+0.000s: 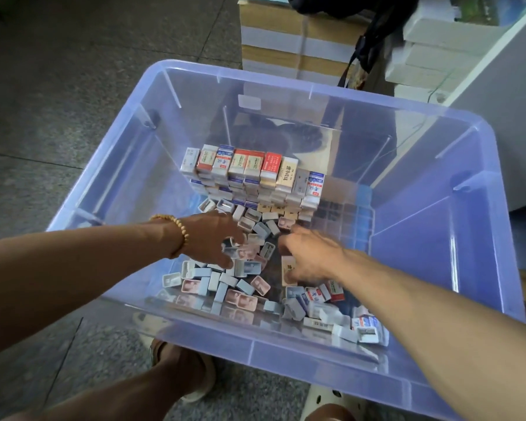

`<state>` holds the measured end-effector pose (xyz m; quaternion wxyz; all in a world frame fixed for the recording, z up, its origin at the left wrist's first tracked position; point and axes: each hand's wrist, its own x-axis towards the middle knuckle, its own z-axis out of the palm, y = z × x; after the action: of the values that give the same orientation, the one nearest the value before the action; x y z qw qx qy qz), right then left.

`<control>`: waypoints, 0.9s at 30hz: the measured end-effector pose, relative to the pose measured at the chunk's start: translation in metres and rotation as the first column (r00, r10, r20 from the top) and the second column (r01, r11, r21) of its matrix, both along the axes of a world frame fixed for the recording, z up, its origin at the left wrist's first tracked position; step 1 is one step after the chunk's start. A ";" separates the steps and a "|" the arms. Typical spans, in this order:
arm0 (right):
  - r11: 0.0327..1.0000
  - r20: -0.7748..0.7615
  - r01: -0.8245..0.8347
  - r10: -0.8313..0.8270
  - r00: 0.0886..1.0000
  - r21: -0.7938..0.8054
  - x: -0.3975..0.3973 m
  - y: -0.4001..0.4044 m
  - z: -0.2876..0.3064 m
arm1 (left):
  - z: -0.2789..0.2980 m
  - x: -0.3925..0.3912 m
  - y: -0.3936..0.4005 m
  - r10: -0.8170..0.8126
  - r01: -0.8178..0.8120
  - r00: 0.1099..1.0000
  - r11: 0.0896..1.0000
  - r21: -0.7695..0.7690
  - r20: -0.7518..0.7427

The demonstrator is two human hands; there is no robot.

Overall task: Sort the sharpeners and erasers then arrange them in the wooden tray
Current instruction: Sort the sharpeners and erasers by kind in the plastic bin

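- I see both hands inside a clear blue bin [480,208]; stacked erasers [252,174] stand beyond my fingertips.
- Left hand [210,238] curls over loose sharpeners [225,284].
- Right hand [307,256] pinches a tan eraser [287,268].

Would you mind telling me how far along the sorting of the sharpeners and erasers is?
Partly done. A stacked block of erasers stands in neat rows at the far side of the clear bin. In hand: the right hand grips a beige eraser, while the left hand reaches into the loose sharpeners. Left: that loose pile and the mixed pieces near the front wall. No wooden tray is visible.
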<state>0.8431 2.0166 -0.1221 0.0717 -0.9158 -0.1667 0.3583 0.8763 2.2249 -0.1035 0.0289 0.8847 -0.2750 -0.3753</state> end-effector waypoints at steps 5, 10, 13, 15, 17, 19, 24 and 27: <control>0.997 -0.208 0.074 -0.072 0.975 0.004 0.000 -0.003 0.002 | -0.002 -0.009 -0.011 0.014 -0.018 0.971 1.000 -0.014 -0.238; 0.998 -0.309 0.060 -0.063 0.949 -0.016 -0.001 -0.005 -0.002 | -0.004 -0.012 -0.022 0.034 -0.048 0.973 0.997 -0.053 -0.229; 0.993 -0.410 0.083 -0.110 0.905 -0.083 0.001 -0.013 -0.004 | -0.001 -0.013 -0.030 0.017 -0.037 0.986 0.992 -0.120 -0.167; 0.982 -0.464 0.157 -0.190 0.865 -0.109 0.001 -0.018 -0.002 | 0.000 -0.014 -0.035 0.020 -0.047 0.986 0.985 -0.164 -0.166; 0.968 -0.450 0.227 -0.250 0.857 -0.105 0.002 -0.022 0.003 | 0.000 -0.014 -0.039 0.012 -0.042 0.988 0.980 -0.194 -0.157; 0.933 -0.354 0.352 -0.353 0.866 -0.069 0.007 -0.028 0.015 | 0.001 -0.016 -0.043 -0.006 -0.027 0.989 0.975 -0.221 -0.147; 0.689 -0.043 0.706 -0.710 0.703 0.166 0.033 -0.062 0.033 | -0.004 -0.018 -0.071 -0.089 0.043 0.985 0.958 -0.285 -0.150; 0.276 -0.213 0.881 -0.902 0.376 0.385 0.033 -0.067 0.038 | -0.013 -0.020 -0.099 -0.151 0.122 0.987 0.930 -0.346 -0.060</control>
<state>0.8761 1.9498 -0.0844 0.4591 -0.8166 0.2958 0.1868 0.8567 2.1256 -0.1168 0.1673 0.8281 -0.3953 -0.3606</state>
